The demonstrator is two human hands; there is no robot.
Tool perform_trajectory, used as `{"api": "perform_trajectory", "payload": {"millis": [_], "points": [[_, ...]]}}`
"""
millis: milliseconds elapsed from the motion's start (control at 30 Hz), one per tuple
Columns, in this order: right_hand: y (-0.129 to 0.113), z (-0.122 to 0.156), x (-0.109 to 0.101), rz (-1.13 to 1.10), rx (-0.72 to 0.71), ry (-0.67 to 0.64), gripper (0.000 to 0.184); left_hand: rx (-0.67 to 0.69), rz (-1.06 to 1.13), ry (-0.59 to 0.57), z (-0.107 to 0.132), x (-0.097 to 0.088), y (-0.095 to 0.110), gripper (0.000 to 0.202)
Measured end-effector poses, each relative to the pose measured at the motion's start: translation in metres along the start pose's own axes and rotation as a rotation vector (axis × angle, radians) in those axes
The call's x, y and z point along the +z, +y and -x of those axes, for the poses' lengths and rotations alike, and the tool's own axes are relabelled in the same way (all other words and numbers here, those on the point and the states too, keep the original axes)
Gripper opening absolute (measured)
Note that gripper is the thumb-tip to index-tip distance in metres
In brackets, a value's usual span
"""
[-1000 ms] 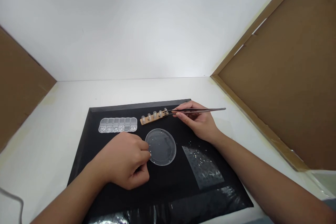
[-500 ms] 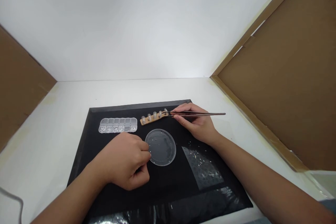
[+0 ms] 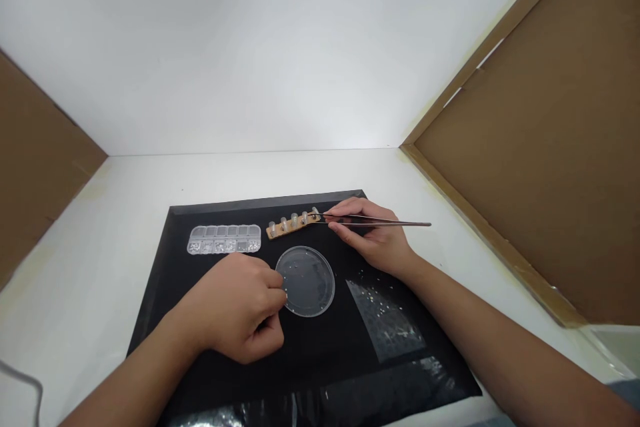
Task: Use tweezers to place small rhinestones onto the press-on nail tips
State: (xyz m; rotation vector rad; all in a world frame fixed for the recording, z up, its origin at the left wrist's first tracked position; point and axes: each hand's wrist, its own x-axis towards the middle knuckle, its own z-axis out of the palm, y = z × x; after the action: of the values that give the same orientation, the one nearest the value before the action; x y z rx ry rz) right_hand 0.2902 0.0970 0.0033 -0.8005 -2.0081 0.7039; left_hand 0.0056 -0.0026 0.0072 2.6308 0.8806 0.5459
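My right hand (image 3: pixel 373 233) is closed on a pair of tweezers (image 3: pixel 390 221), whose tips reach the right end of a narrow wooden stand (image 3: pixel 285 230). Several clear nail tips (image 3: pixel 295 219) stand in a row on that stand. Whether anything is between the tweezer tips is too small to tell. My left hand (image 3: pixel 245 307) is curled into a loose fist on the black mat, its knuckles against the left rim of a round clear dish (image 3: pixel 313 310). What its fingers hold, if anything, is hidden. A few tiny gems lie in the dish.
A clear compartment box (image 3: pixel 225 239) with small gems in its front row lies at the left of the black mat (image 3: pixel 320 360). Loose gems are scattered on a clear sheet (image 3: pixel 387 320) at the right. Cardboard panels (image 3: pixel 540 147) flank the white table.
The back end of the tweezers has dipped slightly, while the tips stay at the right end of the stand. My left hand has not visibly moved.
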Motion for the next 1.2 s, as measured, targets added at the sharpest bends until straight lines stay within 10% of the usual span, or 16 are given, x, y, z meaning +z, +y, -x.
{"api": "perform_trajectory", "payload": {"millis": [400, 667, 1200], "points": [[-0.007, -0.001, -0.018, -0.012, -0.043, 0.041, 0.013, -0.001, 0.007, -0.003, 0.0, 0.002, -0.001, 0.017], [-0.01, -0.006, -0.041, -0.023, 0.076, -0.221, 0.01, 0.009, 0.018, 0.009, 0.001, 0.002, -0.001, 0.019], [0.001, -0.003, -0.033, -0.032, 0.134, -0.319, 0.012, 0.002, 0.006, 0.0, 0.001, 0.001, 0.0, 0.018]]}}
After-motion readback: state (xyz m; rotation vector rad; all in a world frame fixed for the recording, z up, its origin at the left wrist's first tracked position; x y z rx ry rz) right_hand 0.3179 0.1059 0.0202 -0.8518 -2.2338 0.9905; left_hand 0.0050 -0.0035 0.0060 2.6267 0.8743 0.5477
